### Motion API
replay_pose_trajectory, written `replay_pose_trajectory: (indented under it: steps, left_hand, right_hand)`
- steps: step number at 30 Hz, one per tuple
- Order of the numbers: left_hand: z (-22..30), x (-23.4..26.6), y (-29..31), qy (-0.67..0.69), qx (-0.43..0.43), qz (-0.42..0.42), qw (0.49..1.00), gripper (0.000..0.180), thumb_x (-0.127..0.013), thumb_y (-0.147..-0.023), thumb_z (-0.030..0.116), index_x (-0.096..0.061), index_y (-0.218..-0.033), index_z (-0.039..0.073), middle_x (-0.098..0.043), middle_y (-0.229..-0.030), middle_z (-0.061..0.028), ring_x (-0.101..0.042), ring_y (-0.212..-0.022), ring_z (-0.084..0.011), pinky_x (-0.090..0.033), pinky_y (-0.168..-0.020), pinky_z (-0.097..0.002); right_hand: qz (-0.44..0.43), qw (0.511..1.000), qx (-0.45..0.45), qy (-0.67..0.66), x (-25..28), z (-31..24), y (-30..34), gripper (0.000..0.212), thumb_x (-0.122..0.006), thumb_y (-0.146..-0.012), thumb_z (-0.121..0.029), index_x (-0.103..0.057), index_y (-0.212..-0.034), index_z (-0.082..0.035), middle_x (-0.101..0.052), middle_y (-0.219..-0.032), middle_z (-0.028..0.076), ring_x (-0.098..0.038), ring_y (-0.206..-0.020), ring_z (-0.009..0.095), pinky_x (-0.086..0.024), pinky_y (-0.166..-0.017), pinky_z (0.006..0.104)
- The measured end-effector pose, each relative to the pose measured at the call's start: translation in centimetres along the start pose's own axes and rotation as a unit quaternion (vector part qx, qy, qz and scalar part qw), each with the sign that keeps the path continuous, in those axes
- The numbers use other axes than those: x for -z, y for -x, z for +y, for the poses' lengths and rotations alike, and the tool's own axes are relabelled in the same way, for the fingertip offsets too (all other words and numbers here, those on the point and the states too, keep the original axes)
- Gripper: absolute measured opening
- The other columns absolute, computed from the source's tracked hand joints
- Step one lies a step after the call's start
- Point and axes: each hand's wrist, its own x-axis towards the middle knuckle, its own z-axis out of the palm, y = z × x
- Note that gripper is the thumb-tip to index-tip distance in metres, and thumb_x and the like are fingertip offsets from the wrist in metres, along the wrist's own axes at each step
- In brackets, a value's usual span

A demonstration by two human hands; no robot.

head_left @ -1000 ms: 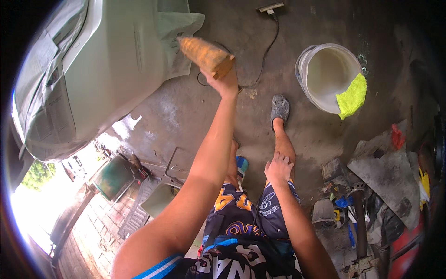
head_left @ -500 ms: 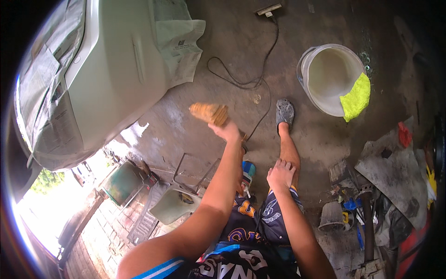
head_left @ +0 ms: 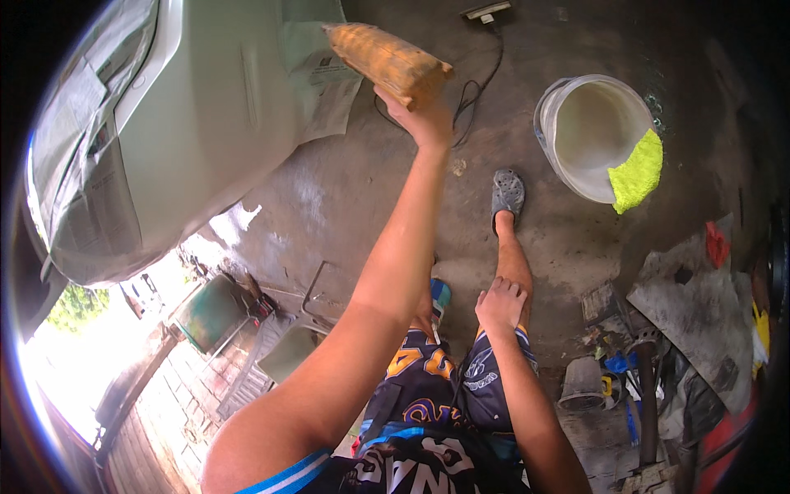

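In the head view, the left hand is raised at the end of a straight arm, its fingers curled around the lower end of a long tan sanding block. The block tilts up and to the left, its far end lying over the grey car body panel and the newspaper masking taped there; whether the block touches the panel cannot be told from this angle. The right hand rests on the person's right knee, fingers loosely bent and slightly spread, holding nothing. Beyond the left hand, a black cord runs across the concrete floor. A white bucket stands well to the right, with a yellow-green cloth draped over its rim.
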Motion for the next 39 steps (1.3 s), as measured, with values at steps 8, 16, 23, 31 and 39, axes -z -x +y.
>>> replay_pose_trajectory:
  steps: [8,16,23,31,39]
  left_hand:
    - [-4.6,10.8,9.0,-0.041,0.142,-0.055,0.987,0.043,-0.072,-0.073,0.004,-0.054,-0.112,0.002,-0.058,-0.109,-0.0127,-0.058,-0.100,-0.0318,-0.048,-0.084,-0.0397]
    - [2.5,18.1,9.7,-0.060,0.208,-0.001,0.976,0.028,-0.056,-0.085,-0.009,-0.061,-0.109,0.003,-0.059,-0.105,-0.0023,-0.058,-0.092,-0.0157,-0.049,-0.081,-0.0311]
    - [0.1,10.1,-1.3,0.100,0.041,0.042,0.993,0.035,-0.061,-0.082,-0.004,-0.048,-0.114,0.001,-0.057,-0.104,-0.0061,-0.058,-0.090,-0.0185,-0.048,-0.082,-0.0331]
    - [2.1,13.7,2.3,0.166,0.152,0.071,0.972,0.013,-0.065,-0.086,0.004,-0.061,-0.098,0.001,-0.059,-0.094,-0.0034,-0.056,-0.084,-0.0145,-0.047,-0.072,-0.0300]
    - [4.7,29.8,10.7,-0.232,0.312,-0.081,0.918,0.015,-0.062,-0.091,0.016,-0.061,-0.100,0.004,-0.058,-0.085,-0.0049,-0.055,-0.076,-0.0180,-0.045,-0.067,-0.0330]
  right_hand:
    - [-0.016,1.000,-0.004,0.015,-1.4,-0.5,0.1,0.044,-0.058,-0.083,-0.033,-0.058,-0.113,-0.001,-0.060,-0.113,0.013,-0.050,-0.113,0.031,-0.035,-0.096,0.0466]
    - [0.002,0.999,0.000,0.048,-1.8,-1.9,0.3,0.042,-0.060,-0.081,-0.033,-0.059,-0.109,-0.002,-0.061,-0.110,0.012,-0.052,-0.108,0.029,-0.037,-0.092,0.0456]
    - [0.027,0.997,0.003,0.072,-2.1,-2.0,0.4,0.041,-0.061,-0.080,-0.033,-0.059,-0.108,-0.003,-0.062,-0.107,0.012,-0.055,-0.103,0.029,-0.039,-0.088,0.0448]
    - [0.017,0.999,-0.004,0.052,-0.9,-1.9,-0.2,0.042,-0.061,-0.081,-0.033,-0.058,-0.110,-0.003,-0.062,-0.109,0.012,-0.056,-0.105,0.029,-0.040,-0.089,0.0449]
    - [0.010,0.998,-0.003,0.060,0.4,-2.1,-0.8,0.043,-0.060,-0.082,-0.033,-0.057,-0.113,-0.003,-0.060,-0.113,0.013,-0.054,-0.109,0.030,-0.040,-0.090,0.0464]
